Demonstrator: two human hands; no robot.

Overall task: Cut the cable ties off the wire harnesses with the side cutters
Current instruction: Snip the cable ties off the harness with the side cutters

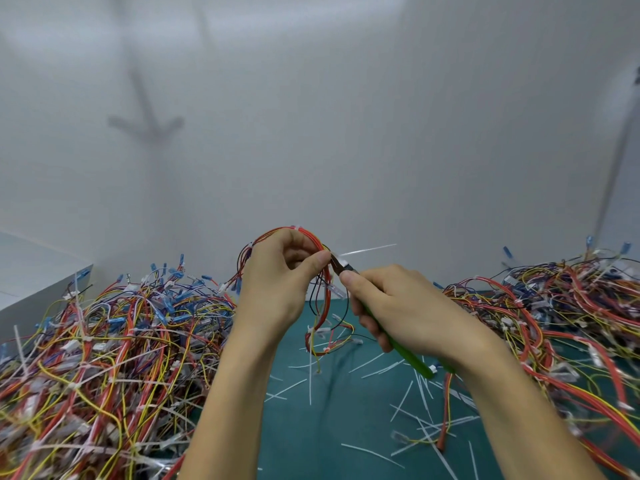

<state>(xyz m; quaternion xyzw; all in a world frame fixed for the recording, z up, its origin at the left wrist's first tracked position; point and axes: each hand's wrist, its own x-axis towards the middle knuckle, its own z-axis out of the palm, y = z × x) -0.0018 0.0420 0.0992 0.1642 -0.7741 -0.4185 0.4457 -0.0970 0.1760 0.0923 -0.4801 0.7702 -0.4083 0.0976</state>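
Note:
My left hand [280,278] grips a looped wire harness [323,306] of red, yellow and black wires, held up above the green mat. My right hand [391,306] holds the green-handled side cutters [401,348], whose dark jaws [337,265] touch the harness just beside my left thumb. A white cable tie [367,250] sticks out to the right from the jaws. Another white tie [296,227] sits on top of the loop. The harness's lower end hangs down to the mat.
A big heap of tied harnesses [97,358] fills the left side, and another heap [554,313] the right. Several cut white tie pieces [408,396] lie scattered on the green mat [332,427]. A white box [38,271] stands at far left, with a white wall behind.

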